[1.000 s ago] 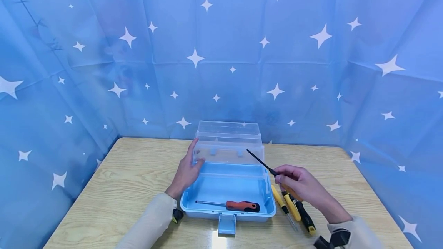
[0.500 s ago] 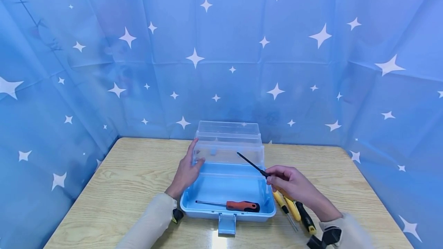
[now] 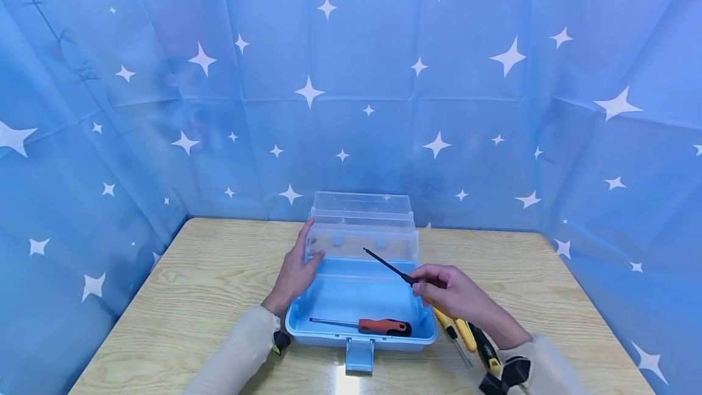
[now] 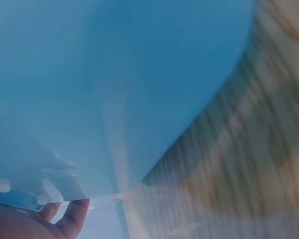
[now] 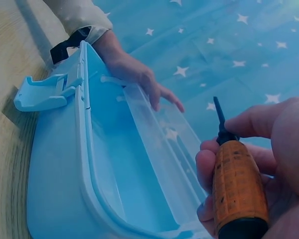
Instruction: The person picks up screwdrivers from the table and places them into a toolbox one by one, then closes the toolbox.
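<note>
My right hand [image 3: 446, 291] grips a screwdriver [image 3: 388, 267] with a black shaft, which slants up and left over the right side of a light-blue toolbox [image 3: 359, 342]. Its worn orange handle [image 5: 239, 184] with a black end shows in the right wrist view. The toolbox's clear lid [image 3: 362, 221] leans back, raised. My left hand [image 3: 296, 273] rests on the lid's left edge, index finger and thumb extended; part of it shows through the plastic in the left wrist view. A red-and-black screwdriver [image 3: 384, 327] lies along the front inside the toolbox, its blade pointing left.
Several tools lie on the wooden table [image 3: 219, 285] right of the toolbox, partly under my right arm: a yellow-handled screwdriver [image 3: 448, 326] and a black-and-yellow tool [image 3: 485, 349] among them. A blue latch [image 3: 359, 355] hangs at the toolbox's front. A starry blue curtain [image 3: 362, 78] stands behind.
My right hand has moved left with the screwdriver, from beside the toolbox to over its right side. My left hand and the red-and-black screwdriver have stayed in place.
</note>
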A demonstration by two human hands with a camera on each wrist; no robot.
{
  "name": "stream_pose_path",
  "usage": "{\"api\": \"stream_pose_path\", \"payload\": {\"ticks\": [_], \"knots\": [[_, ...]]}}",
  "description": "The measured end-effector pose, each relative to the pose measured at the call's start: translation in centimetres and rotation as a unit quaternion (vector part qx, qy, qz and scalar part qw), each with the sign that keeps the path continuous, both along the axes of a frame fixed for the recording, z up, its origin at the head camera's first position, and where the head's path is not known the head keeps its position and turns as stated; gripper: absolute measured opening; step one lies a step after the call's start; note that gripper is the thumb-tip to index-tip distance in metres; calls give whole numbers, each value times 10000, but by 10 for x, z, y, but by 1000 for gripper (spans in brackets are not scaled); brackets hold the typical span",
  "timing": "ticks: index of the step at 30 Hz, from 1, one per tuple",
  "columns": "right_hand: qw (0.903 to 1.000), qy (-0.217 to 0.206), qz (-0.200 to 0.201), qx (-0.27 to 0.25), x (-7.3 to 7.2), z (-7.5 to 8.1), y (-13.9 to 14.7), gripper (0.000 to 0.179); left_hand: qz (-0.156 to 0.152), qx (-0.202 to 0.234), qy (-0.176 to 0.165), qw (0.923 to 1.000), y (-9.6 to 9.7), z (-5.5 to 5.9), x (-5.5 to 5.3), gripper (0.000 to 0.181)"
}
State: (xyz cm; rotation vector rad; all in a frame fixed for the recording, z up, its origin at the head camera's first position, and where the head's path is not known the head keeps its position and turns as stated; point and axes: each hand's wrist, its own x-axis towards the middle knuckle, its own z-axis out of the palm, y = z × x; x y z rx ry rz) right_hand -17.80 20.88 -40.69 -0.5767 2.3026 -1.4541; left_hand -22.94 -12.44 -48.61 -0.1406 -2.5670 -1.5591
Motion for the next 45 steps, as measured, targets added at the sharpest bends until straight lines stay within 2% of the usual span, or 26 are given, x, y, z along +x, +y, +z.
{"api": "stream_pose_path", "payload": {"ticks": [14, 28, 38, 42, 45], "knots": [[9991, 32, 418, -49, -6, -5, -13, 31, 22, 52, 16, 10000, -1, -1, -2, 68], [9955, -332, 853, -240, -10, -13, -27, 32, 12, 81, -77, 9999, -1, 1, -1, 68], [9882, 109, 1494, -334, -15, -22, -36, 27, 5, 76, -75, 9999, 0, 2, 0, 69], [9865, 252, 1605, -187, -15, -25, -39, 27, 10, 115, -116, 9999, 0, 1, 0, 69], [9865, 194, 1625, -74, -14, -25, -42, 28, 15, 147, -120, 9998, 0, 1, -1, 68]]}}
